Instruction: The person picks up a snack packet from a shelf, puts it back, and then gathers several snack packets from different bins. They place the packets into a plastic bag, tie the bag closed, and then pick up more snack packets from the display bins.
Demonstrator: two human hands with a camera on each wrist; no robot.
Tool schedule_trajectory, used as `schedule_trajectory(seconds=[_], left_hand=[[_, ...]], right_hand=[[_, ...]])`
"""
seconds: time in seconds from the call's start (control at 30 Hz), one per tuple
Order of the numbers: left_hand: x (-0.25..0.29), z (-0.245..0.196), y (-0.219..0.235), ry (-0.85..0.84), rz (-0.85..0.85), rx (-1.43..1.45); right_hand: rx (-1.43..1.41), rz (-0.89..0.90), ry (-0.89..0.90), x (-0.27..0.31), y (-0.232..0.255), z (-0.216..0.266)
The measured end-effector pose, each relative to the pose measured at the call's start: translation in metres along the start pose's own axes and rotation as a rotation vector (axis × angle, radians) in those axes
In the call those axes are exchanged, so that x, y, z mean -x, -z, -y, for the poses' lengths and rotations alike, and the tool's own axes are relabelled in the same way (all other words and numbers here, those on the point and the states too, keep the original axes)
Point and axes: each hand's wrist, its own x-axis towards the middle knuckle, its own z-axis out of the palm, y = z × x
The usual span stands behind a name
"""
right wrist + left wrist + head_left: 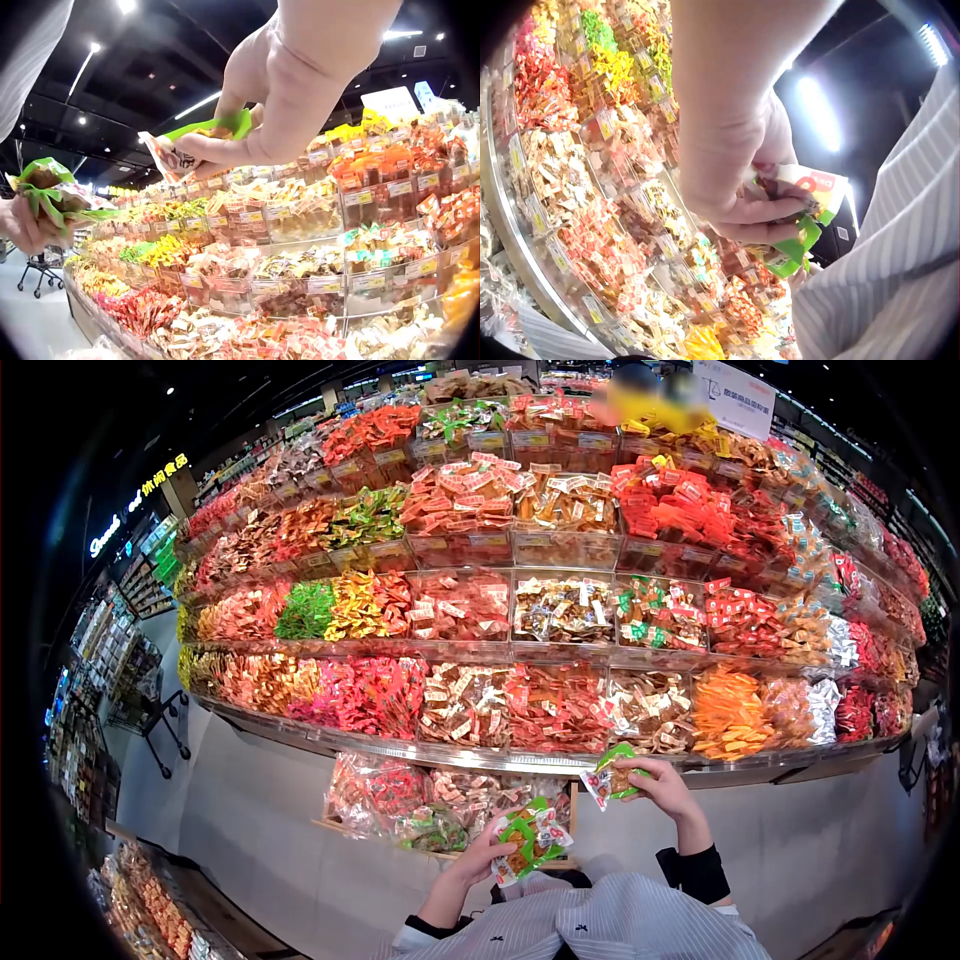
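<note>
Head view, single packet [608, 780] pinched in right hand [663, 788], packets [535, 838] gripped in left hand [479, 858]

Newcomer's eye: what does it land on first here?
Most likely the tiered display of brightly wrapped pieces, curving across most of the head view, with a vivid patch of orange-wrapped pieces in its front row, right of centre. Next, the hands low in that view: the right hand pinches one green-and-white packet, and the left hand holds a cluster of similar packets.
</note>
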Motion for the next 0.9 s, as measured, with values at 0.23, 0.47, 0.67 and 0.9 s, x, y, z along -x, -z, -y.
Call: schedule_trajectory(seconds=[0.23,0.47,0.67,0.9], left_hand=[[0.0,-0.013,0.008,-0.226,-0.259,0.148],[-0.056,-0.024,-0.027,-0.535,-0.545,0.186],[-0.106,-0.028,-0.049,-0.709,-0.754,0.39],[-0.121,-0.022,-0.054,-0.729,-0.84,0.379]], right_hand=[[0.478,0.014,0.153,-0.106,0.039,0.039],[0.178,0.204,0.211,-0.237,0.095,0.067],[0.371,0.112,0.469,-0.328,0.142,0.09],[0.376,0.161,0.399,-0.37,0.156,0.121]])
